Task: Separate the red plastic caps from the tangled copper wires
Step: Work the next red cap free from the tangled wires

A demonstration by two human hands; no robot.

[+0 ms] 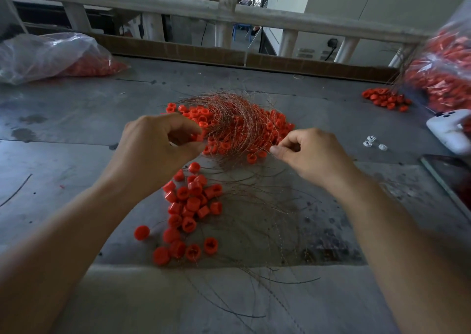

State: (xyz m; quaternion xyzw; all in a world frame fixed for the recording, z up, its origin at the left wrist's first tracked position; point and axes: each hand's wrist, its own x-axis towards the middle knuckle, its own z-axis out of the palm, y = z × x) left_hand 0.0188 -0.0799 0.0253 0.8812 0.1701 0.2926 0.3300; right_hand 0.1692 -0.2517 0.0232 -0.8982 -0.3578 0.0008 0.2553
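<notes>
Left hand (163,145): thumb and curled fingers closed on the left edge of the tangled bundle of thin copper wires (237,117).

Right hand (312,152): thumb and forefinger pinch a single copper strand (266,149) at the bundle's near right edge.

The small red plastic caps (229,140) lie under and among the wires, mid-table. A freed heap of caps (191,206) lies nearer the person.

Risks:
- A sharp pull may drag the whole bundle and scatter caps over the grey metal table (63,129), or into the freed heap.
- The thin strand may slip or snap.
</notes>
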